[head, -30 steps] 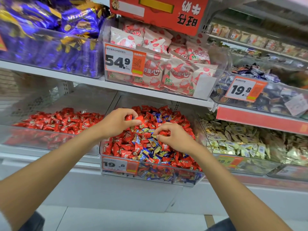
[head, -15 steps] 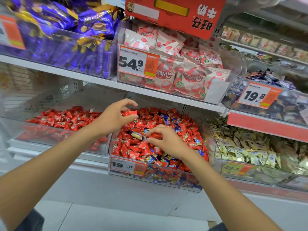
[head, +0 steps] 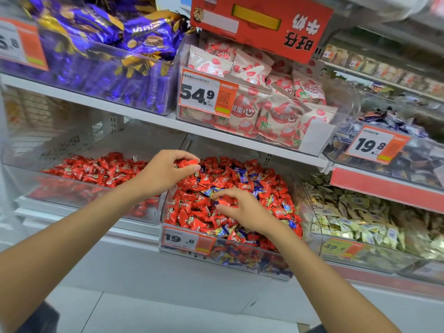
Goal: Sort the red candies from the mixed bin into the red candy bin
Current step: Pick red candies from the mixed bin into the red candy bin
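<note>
The mixed bin (head: 182, 246) is a clear tub on the lower shelf, heaped with red, blue and yellow wrapped candies. To its left stands the red candy bin (head: 96, 200), holding only red candies. My left hand (head: 163, 174) hovers over the mixed bin's back left corner, near the wall between the two bins, pinching red candies (head: 189, 162) in its fingertips. My right hand (head: 242, 210) rests on the middle of the mixed heap, fingers curled on a red candy (head: 225, 202).
An upper shelf edge (head: 144, 118) runs just above both bins, carrying tubs of purple candy (head: 125, 75) and pink-white packets (head: 269, 109). A bin of pale yellow candies (head: 360, 222) sits to the right. Price tags hang on the bin fronts.
My left hand has lifted off the heap with red candies and drifted left toward the red candy bin. My right hand stays on the heap, still picking. The view shifted left.
</note>
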A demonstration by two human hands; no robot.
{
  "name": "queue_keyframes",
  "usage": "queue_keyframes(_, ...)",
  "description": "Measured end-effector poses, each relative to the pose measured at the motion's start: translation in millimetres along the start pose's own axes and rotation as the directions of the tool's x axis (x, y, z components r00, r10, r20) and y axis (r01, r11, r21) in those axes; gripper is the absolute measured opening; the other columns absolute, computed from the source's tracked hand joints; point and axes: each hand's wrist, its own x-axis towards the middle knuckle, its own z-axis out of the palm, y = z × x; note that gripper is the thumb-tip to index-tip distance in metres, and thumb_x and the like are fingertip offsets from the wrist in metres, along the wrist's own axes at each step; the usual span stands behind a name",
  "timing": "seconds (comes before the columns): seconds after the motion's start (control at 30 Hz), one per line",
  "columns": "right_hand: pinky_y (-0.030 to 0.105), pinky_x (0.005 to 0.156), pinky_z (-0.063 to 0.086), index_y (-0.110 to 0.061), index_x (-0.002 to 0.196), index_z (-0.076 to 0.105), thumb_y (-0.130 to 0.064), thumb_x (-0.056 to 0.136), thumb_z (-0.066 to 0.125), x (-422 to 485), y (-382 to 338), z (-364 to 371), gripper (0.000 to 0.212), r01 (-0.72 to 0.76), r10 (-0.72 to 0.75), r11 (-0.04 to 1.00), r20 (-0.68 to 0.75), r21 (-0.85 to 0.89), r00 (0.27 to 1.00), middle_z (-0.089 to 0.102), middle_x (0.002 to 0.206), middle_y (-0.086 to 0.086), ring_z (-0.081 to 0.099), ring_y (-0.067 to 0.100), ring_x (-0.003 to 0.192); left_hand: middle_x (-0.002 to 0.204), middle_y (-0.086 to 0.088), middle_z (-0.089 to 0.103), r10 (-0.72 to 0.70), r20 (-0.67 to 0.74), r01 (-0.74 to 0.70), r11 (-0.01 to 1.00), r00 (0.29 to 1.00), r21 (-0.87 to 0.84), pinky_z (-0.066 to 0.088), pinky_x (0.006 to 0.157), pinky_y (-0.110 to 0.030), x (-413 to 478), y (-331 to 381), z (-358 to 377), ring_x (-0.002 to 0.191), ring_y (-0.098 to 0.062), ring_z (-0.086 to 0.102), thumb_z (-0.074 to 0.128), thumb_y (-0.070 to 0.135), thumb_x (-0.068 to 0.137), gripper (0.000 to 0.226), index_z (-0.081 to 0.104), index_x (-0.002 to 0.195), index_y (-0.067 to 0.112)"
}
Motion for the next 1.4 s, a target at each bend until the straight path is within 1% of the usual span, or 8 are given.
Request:
queue_keyframes(0.13, 0.026, 0.058, 0.046, -0.024, 0.103, 0.066, -0.022, 0.091, 0.065, -1, -2, -12, 0.012, -0.014, 0.044, 0.978, -0.14, 0.209, 0.989, 0.066, 0.085, -0.002, 0.056, 0.012, 0.063, 0.083, -0.004, 0.072, 0.006, -0.046, -0.006, 1.0, 0.999, 0.001, 0.052, 0.079, -0.048, -3, 2, -7, 0.081, -0.04, 0.063, 0.067, 0.036, 0.085, 0.008, 0.07, 0.089, 0.03)
queue_keyframes(0.23, 0.021, 0.066, 0.046, -0.026, 0.115, 0.064, -0.024, 0.092, 0.063, -3, -5, -17, 0.023, -0.013, 0.063, 0.962, -0.174, 0.273, 0.983, 0.065, 0.094, -0.009, 0.058, 0.004, 0.072, 0.084, -0.002, 0.071, -0.008, -0.065, 0.007, 1.0, 0.998, -0.001, 0.052, 0.081, -0.044, -6, 1, -14, 0.082, -0.035, 0.064, 0.065, 0.037, 0.086, 0.014, 0.07, 0.092, 0.026)
queue_keyframes(0.33, 0.015, 0.094, 0.038, -0.032, 0.139, 0.049, -0.026, 0.094, 0.06, -5, -4, -17, 0.046, -0.046, 0.059, 0.989, -0.092, 0.141, 0.994, 0.047, 0.134, -0.02, 0.049, -0.008, 0.115, 0.082, 0.004, 0.069, -0.011, -0.085, 0.009, 1.0, 0.996, -0.017, 0.049, 0.075, -0.031, -8, -1, -19, 0.075, -0.019, 0.063, 0.066, 0.032, 0.087, 0.012, 0.069, 0.093, 0.023)
queue_keyframes(0.47, 0.015, 0.067, 0.037, -0.023, 0.108, 0.064, -0.03, 0.094, 0.059, -3, -2, -12, 0.016, -0.093, 0.111, 0.989, -0.151, 0.119, 0.982, 0.061, 0.098, -0.014, 0.053, -0.012, 0.064, 0.077, 0.013, 0.065, -0.023, -0.052, 0.022, 0.999, 0.998, -0.028, 0.041, 0.067, -0.015, -14, -6, -21, 0.064, 0.007, 0.054, 0.066, 0.031, 0.087, 0.011, 0.069, 0.094, 0.023)
queue_keyframes(0.53, 0.019, 0.073, 0.037, -0.018, 0.093, 0.061, -0.03, 0.094, 0.059, -1, -1, -10, 0.012, -0.105, 0.134, 0.982, -0.189, 0.154, 0.973, 0.054, 0.077, -0.017, 0.045, -0.009, 0.064, 0.077, 0.014, 0.065, -0.026, -0.034, 0.025, 0.999, 0.999, -0.033, 0.039, 0.063, -0.013, -18, -9, -22, 0.063, 0.01, 0.054, 0.066, 0.032, 0.087, 0.011, 0.068, 0.093, 0.024)
queue_keyframes(0.73, 0.024, 0.072, 0.042, -0.01, 0.088, 0.052, -0.032, 0.095, 0.058, 3, -12, -15, 0.024, -0.071, 0.129, 0.976, -0.285, 0.205, 0.95, 0.056, 0.076, 0.006, 0.047, 0.006, 0.062, 0.08, 0.01, 0.066, -0.006, -0.032, 0.005, 1.0, 0.999, -0.019, 0.04, 0.064, -0.012, -23, -12, -21, 0.066, 0.006, 0.055, 0.068, 0.028, 0.086, 0.011, 0.069, 0.095, 0.022)
queue_keyframes(1.3, 0.015, 0.047, 0.038, -0.014, 0.093, 0.061, -0.019, 0.091, 0.064, -9, -11, -30, 0.005, -0.076, 0.201, 0.961, -0.48, 0.267, 0.854, 0.061, 0.085, -0.008, 0.046, 0.019, 0.061, 0.092, 0.014, 0.068, -0.007, -0.03, 0.007, 1.0, 1.0, 0.026, 0.045, 0.075, -0.019, -22, -4, -6, 0.082, 0.001, 0.061, 0.069, 0.028, 0.084, 0.013, 0.069, 0.097, 0.024)
queue_keyframes(1.4, 0.006, 0.049, 0.04, -0.011, 0.097, 0.062, -0.017, 0.091, 0.064, -11, -25, -25, 0.008, -0.077, 0.237, 0.93, -0.425, 0.359, 0.874, 0.061, 0.101, -0.011, 0.048, 0.0, 0.058, 0.093, 0.008, 0.07, -0.017, -0.035, 0.017, 1.0, 0.999, 0.006, 0.048, 0.078, -0.022, -23, 0, -10, 0.083, -0.006, 0.063, 0.068, 0.027, 0.085, 0.013, 0.069, 0.097, 0.024)
